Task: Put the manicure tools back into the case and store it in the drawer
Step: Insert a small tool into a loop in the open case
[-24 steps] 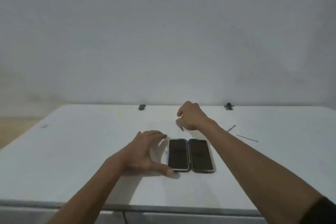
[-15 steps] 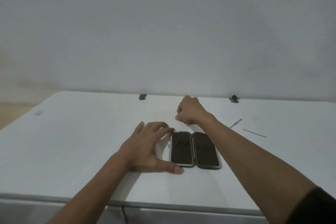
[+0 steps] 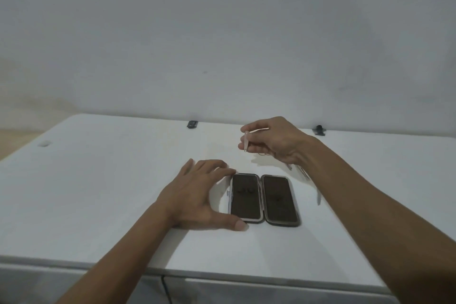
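The manicure case (image 3: 264,198) lies open and flat on the white table (image 3: 98,192), its two dark halves side by side. My left hand (image 3: 197,195) rests flat on the table against the case's left edge, thumb at the near corner and fingertips at the far corner. My right hand (image 3: 274,139) hovers just beyond the case, pinching a small silvery manicure tool (image 3: 246,140) that points down. Thin metal tools (image 3: 306,175) lie on the table partly hidden under my right forearm.
Two small dark clips (image 3: 192,124) (image 3: 318,130) sit at the table's far edge by the wall. The table's near edge (image 3: 222,276) runs across the bottom, with a dark cable (image 3: 166,289) and cabinet fronts below it.
My right hand has lifted off the table with a small metal tool pinched in its fingers. My left hand stays against the case's left side. The camera has tilted slightly.
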